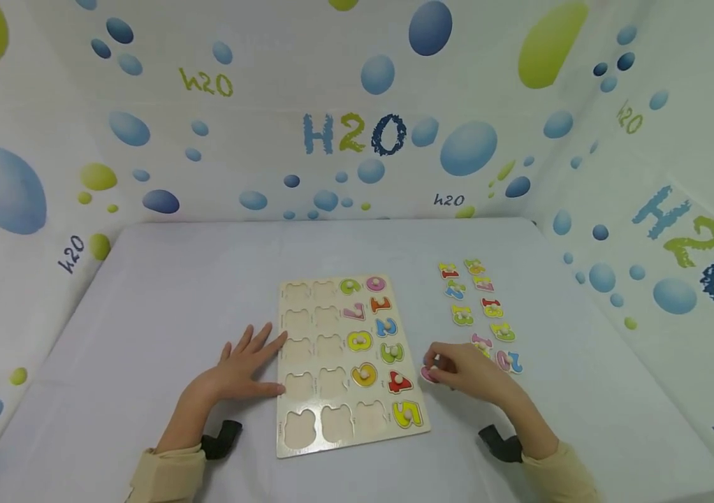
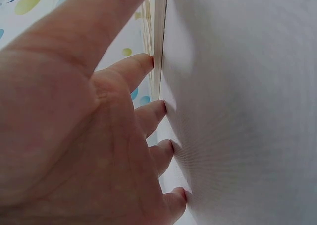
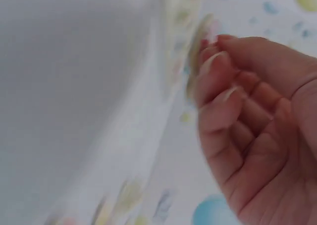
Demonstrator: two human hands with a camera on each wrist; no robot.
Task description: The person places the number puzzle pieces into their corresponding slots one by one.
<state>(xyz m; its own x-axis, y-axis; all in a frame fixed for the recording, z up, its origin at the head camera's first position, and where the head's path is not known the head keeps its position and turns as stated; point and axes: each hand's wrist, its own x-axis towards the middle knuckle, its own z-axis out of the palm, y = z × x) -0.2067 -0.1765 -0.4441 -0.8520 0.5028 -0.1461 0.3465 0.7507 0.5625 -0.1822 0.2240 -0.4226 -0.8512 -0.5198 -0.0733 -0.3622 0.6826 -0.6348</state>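
A wooden number puzzle board (image 1: 357, 412) lies on the white table, with pieces 0 to 5 in its right column and several more in the column beside it. My left hand (image 1: 240, 374) is spread flat at the board's left edge, thumb and index fingertips touching it. In the left wrist view the other fingertips (image 2: 157, 108) rest on the cloth beside the board edge (image 2: 158, 41). Just right of the board, my right hand (image 1: 473, 374) pinches a number puzzle piece (image 1: 427, 375), partly pink, by its knob. My fingers hide most of that piece.
Loose number pieces with knobs lie in two rough columns right of the board, among them a red one (image 1: 492, 308) and a green one (image 1: 462, 315). The nearest piece (image 1: 509, 362) sits just behind my right wrist. Printed curtains (image 1: 357, 175) surround the table.
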